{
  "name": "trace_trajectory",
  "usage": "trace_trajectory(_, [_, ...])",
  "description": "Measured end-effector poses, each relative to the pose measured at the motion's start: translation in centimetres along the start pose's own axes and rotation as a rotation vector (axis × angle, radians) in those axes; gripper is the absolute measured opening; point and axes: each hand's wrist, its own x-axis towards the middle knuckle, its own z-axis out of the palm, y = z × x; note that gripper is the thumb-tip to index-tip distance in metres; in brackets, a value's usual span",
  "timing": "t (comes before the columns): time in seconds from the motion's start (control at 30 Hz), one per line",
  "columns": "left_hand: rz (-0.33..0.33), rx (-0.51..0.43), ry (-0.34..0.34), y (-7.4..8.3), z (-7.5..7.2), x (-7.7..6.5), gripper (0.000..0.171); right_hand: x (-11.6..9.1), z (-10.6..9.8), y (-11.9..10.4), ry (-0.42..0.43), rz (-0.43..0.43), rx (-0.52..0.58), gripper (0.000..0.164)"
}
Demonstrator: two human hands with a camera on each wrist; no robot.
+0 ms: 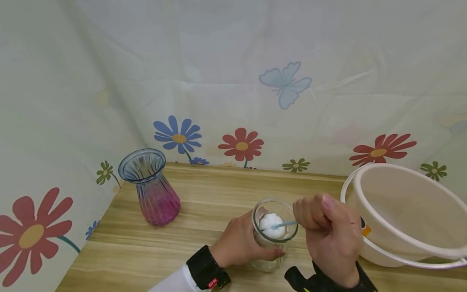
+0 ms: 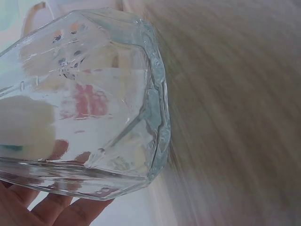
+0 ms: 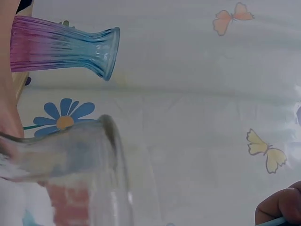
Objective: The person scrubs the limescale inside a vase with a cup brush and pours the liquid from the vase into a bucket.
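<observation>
My left hand point(image 1: 240, 240) wraps round the side of a clear glass vase point(image 1: 268, 265) with a round rim and a thick faceted base, seen close in the left wrist view point(image 2: 103, 108). Inside the vase sits the white sponge head point(image 1: 268, 223) of a cleaning brush. Its thin light-blue handle point(image 1: 286, 224) runs out over the rim to my right hand point(image 1: 332, 235), whose curled fingers grip it. In the right wrist view, a piece of that handle point(image 3: 275, 221) shows under the fingers; the rest is hidden.
A ribbed blue-to-pink glass vase point(image 1: 158, 194) stands at the left on the wooden table point(image 1: 208, 194). Close by my right hand is a large off-white bucket point(image 1: 383, 227) with its handle hanging forward. A flower-printed cloth point(image 1: 226, 81) rises behind the table.
</observation>
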Motion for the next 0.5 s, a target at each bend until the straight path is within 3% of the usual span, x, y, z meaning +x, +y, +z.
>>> trace_trajectory(0.23, [0.007, 0.0, -0.018, 0.0, -0.1, 0.0, 0.081, 0.0, 0.0, -0.4, -0.003, -0.07, 0.085, 0.037])
trace_trajectory(0.5, [-0.002, 0.007, 0.001, 0.0, 0.0, 0.0, 0.083, 0.0, -0.3, 0.7, 0.013, 0.006, -0.023, 0.04])
